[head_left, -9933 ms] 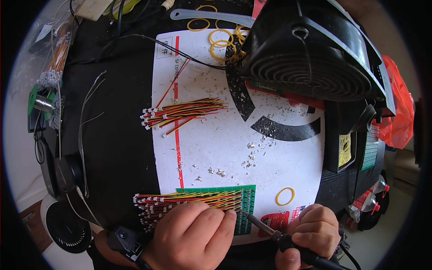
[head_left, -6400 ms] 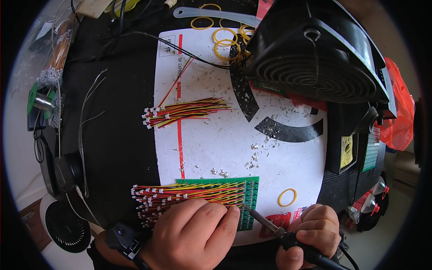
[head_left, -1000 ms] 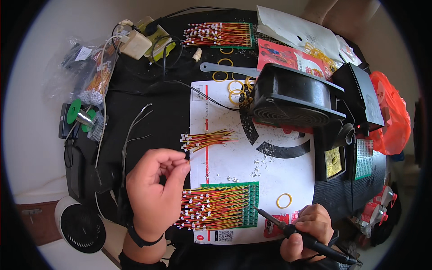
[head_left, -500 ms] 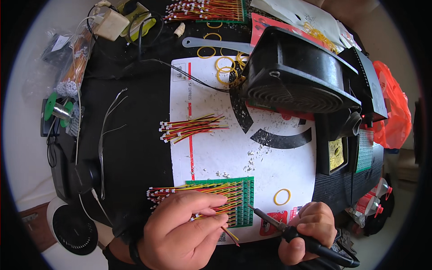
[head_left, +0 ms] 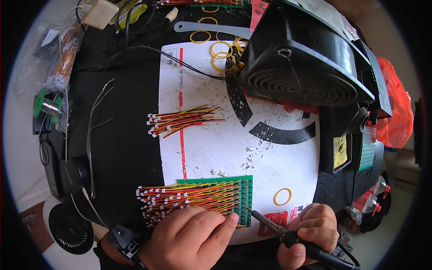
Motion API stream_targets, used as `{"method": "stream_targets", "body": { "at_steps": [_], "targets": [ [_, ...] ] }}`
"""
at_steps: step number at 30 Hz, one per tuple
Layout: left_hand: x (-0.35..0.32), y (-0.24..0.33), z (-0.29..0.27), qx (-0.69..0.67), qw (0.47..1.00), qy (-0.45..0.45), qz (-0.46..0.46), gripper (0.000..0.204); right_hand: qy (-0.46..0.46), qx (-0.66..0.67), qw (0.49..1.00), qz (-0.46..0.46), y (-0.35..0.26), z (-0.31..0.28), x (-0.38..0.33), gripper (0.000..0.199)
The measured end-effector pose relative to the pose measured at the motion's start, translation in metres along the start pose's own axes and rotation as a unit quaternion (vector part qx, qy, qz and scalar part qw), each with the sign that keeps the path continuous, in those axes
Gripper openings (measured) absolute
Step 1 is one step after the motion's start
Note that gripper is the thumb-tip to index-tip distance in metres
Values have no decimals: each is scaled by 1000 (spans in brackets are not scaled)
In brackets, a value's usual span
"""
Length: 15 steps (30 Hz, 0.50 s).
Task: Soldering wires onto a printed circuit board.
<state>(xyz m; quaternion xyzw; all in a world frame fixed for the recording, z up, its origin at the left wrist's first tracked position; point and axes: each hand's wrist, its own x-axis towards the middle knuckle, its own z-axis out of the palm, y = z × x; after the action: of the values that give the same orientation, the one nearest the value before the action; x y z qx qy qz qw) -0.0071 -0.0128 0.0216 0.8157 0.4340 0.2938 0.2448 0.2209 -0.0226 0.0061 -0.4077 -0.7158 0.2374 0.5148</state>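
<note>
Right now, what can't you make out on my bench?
In the head view:
What lies under your left hand: hidden by the hand itself.
Whether the tip of the soldering iron touches the green board: too small to tell.
Most of the far wired board: cut off by the top edge.

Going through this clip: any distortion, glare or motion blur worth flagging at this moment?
Head view: the fisheye lens bows the edges of the white sheet, and the corners go black; head view: a soft sheen lies on the black fan, its grille in shade; head view: left hand and right hand show no evident motion blur.
</note>
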Motion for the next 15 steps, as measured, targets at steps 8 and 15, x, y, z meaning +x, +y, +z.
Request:
{"method": "stream_targets", "body": {
  "at_steps": [8,15],
  "targets": [
    [-1,-1,6,30,1000,1,-8,13,36,2,999,-8,1,6,-2,23],
    [-4,-10,18,33,999,-1,7,26,-2,8,1000,2,0,2,-1,23]
  ]
}}
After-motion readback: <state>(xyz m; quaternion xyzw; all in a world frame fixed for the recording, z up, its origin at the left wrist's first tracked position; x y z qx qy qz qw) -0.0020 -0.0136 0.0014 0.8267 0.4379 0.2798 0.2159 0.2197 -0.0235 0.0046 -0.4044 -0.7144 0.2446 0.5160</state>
